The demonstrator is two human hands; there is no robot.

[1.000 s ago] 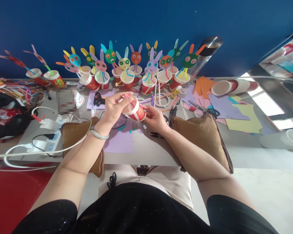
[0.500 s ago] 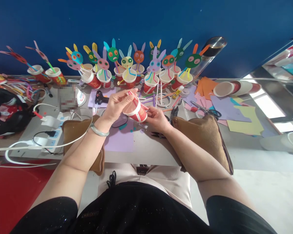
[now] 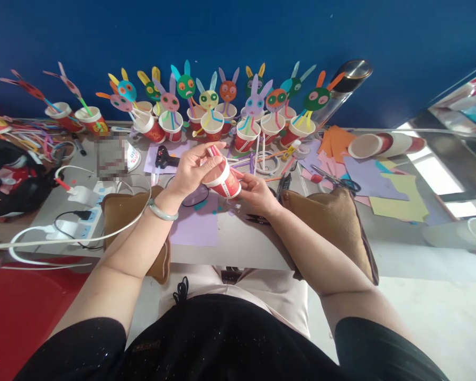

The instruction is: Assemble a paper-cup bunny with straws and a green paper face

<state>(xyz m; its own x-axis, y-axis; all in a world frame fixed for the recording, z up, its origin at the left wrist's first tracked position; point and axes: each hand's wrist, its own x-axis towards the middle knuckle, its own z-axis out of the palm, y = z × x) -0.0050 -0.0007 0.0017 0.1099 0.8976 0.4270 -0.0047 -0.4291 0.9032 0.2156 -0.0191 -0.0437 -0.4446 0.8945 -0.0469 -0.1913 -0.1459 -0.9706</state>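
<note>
A red-and-white paper cup (image 3: 229, 185) is held tilted above the table between my two hands. My left hand (image 3: 192, 168) is closed on its rim side, the thumb pressing over the opening, beside a short pinkish-red strip (image 3: 213, 152). My right hand (image 3: 259, 194) grips the cup from the right, near its base; a thin pinkish-red piece (image 3: 236, 172) sticks out along that side. The fingertips behind the cup are hidden. Below lies a purple paper sheet (image 3: 196, 225). A black glue gun (image 3: 164, 157) rests just left of my left hand.
Several paper cups with rabbit figures (image 3: 248, 135) stand along the blue wall. A power strip (image 3: 93, 219) with cables is at left. Brown cushions (image 3: 329, 222) lie under both forearms. At right are scissors (image 3: 337, 179), coloured paper (image 3: 396, 198), stacked cups (image 3: 404, 144) and a thermos (image 3: 349, 79).
The cup has turned a little, its opening now more covered by my left thumb and fingers. Both hands keep their hold, and the whole view has shifted slightly.
</note>
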